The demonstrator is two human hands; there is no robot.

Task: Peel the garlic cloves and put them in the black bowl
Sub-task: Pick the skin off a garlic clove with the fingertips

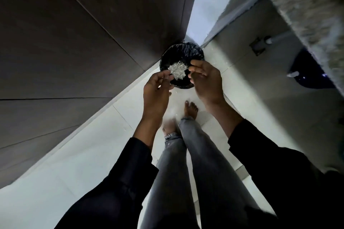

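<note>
Standing over a black-lined bin [181,53] on the floor, pale peel [177,72] heaped inside. Left hand [156,92] pinching a pale scrap, right hand [206,80] loosely curled, contents impossible to tell. No garlic clove or bowl visible. Skins probably featherlight, papery, brittle; best pinched at an edge.

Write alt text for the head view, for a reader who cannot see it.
Seen from above, a standing person's left hand and right hand hover over a black-lined bin on a pale tiled floor, with a heap of whitish papery scraps inside. Dark sleeves, grey jeans and bare feet show below, beside a dark panelled wall.
</note>
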